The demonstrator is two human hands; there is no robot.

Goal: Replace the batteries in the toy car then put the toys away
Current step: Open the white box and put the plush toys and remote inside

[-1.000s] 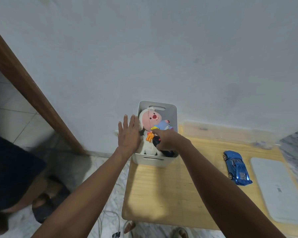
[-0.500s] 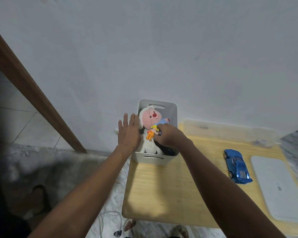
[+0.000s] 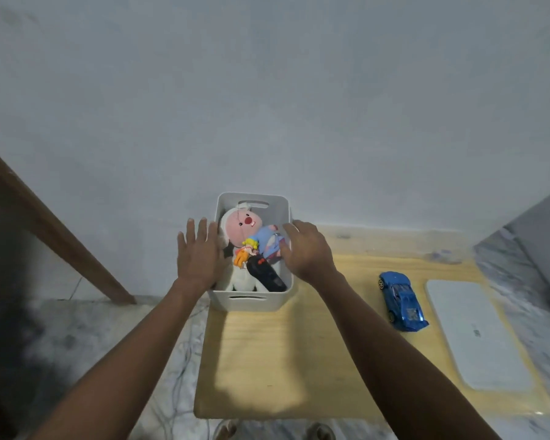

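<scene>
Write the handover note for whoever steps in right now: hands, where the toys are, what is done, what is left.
Left hand: open, flat against the left outer side of the white bin. Right hand: open, holding nothing, at the bin's right rim.
In the bin: the pink-faced plush, a small blue doll, a little yellow-and-orange figure and a black remote.
The blue toy car lies on the wooden table, right of the bin, beside a white flat device.
Done: those toys are stowed. Whether the car's batteries are changed cannot be told.
Left: put the car in the bin.
</scene>
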